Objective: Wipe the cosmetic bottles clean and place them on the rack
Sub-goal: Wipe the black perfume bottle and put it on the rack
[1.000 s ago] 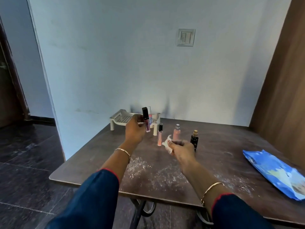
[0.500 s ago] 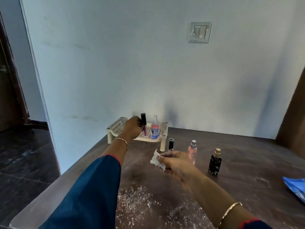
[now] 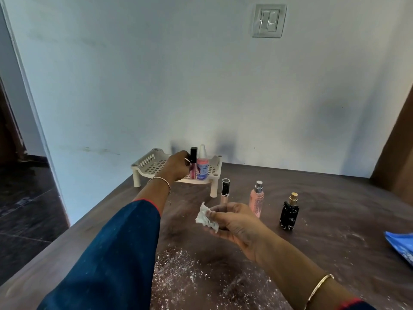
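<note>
Looks like a room in someone's home tbh: plain painted wall point(image 3: 156, 86) with a light switch point(image 3: 269, 20), dark tiled floor point(image 3: 24, 211), and a cosmetics rack point(image 3: 145, 161) at the far left corner of the table point(image 3: 335, 220).

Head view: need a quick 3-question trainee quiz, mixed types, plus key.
1. True or false: the right hand grips a crumpled white wipe.
2. How many bottles stand on the table itself? A) one B) three C) five
3. Fill in: the left hand grips a lip gloss tube at the ____.
Key: 1 true. 2 B: black-capped tube, pink spray, black bottle. 3 rack.
</note>
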A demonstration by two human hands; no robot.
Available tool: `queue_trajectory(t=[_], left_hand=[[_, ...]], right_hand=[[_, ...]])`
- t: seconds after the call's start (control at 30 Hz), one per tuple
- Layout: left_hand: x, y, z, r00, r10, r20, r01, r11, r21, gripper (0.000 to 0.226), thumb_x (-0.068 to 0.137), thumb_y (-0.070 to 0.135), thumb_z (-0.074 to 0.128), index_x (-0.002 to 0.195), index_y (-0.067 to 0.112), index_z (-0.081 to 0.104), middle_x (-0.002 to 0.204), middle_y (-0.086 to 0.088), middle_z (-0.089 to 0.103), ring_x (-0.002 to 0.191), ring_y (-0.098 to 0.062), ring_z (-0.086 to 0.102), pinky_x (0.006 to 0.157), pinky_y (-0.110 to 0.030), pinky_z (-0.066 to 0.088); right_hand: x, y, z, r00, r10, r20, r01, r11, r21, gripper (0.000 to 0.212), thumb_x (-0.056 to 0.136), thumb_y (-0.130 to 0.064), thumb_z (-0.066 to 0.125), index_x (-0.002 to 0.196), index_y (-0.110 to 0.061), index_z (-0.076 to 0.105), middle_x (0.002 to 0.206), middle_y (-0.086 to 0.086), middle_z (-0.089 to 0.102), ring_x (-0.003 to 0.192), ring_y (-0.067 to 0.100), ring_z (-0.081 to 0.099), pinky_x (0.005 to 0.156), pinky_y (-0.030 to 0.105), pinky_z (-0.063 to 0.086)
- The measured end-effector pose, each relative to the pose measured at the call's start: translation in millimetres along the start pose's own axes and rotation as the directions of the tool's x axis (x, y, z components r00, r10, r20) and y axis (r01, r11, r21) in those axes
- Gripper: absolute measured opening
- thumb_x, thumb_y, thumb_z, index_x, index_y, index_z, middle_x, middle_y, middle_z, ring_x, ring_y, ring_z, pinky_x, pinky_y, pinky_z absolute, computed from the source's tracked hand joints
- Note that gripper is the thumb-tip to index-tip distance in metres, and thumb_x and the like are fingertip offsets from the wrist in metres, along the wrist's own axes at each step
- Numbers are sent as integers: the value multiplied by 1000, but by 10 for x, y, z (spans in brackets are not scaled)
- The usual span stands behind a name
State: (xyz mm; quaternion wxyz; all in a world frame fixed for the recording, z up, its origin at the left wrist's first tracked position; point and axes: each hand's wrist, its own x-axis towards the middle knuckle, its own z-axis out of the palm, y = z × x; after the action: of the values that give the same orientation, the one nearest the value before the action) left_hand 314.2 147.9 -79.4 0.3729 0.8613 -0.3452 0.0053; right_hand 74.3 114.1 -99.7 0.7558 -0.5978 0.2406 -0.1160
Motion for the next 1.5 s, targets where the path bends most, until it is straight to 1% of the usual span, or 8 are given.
queue_trajectory(t=[0.27,0.4,0.53,0.7,0.83,1.07,1.4,1.5], left_hand=[[-235,195,-286,997,11,-71,-9,999,31,55,81,6,70,132,7,47,132,-16,55,121,-31,52,100,-35,43],[-459,480,-471,985,102,-138,-89,992,91,53,81,11,70,129,5,49,127,-18,56,118,-32,51,97,-35,39],[-721,885,-430,972,173,-160,-167,985,51,40,81,18,70,118,10,58,115,-10,64,110,-27,56,94,-33,41],[-1063,1459,-18,953,301,-42,-302,953,-22,13,83,26,67,95,23,69,102,4,68,99,-14,61,91,-30,47],[-1226,1778,391,902,414,124,-417,909,-8,21,87,21,64,108,20,69,116,-2,66,111,-18,58,97,-29,45],[-1295,1936,873,868,411,279,-486,821,300,33,94,27,51,127,28,56,135,3,55,127,-19,47,105,-36,34],[-1295,1890,982,917,367,157,-393,897,203,16,85,12,61,94,22,70,100,2,72,98,-20,64,91,-32,49],[-1348,1867,915,904,388,180,-412,904,118,15,84,6,61,93,15,71,97,-1,73,92,-20,66,87,-32,52]], right_hand=[[-258,-8,-172,998,30,-48,-30,1000,-6,11,80,1,71,86,0,62,92,21,72,73,25,71,59,26,58],[-517,-38,-333,993,13,-116,-14,1000,-7,22,81,2,68,101,8,61,99,24,69,78,26,71,61,26,59],[-746,-28,-500,976,-12,-216,12,1000,0,11,82,5,67,91,6,61,100,25,67,80,27,68,53,23,57],[-1054,31,-776,955,-40,-293,48,999,21,8,83,6,65,83,2,58,93,24,66,75,26,66,53,24,58],[-1175,62,-1027,936,-47,-349,64,997,36,9,83,10,63,82,4,56,91,26,63,72,28,64,52,25,58],[-1227,133,-1432,882,-102,-460,80,994,-68,18,79,13,67,77,-4,59,77,14,64,66,21,62,59,28,51],[-1198,204,-1577,846,-139,-514,144,989,-31,23,77,15,67,74,-7,59,74,8,64,65,14,61,57,21,51],[-1222,218,-1576,817,-186,-546,211,977,-18,23,78,16,64,80,-6,58,81,11,64,73,18,61,69,27,53]])
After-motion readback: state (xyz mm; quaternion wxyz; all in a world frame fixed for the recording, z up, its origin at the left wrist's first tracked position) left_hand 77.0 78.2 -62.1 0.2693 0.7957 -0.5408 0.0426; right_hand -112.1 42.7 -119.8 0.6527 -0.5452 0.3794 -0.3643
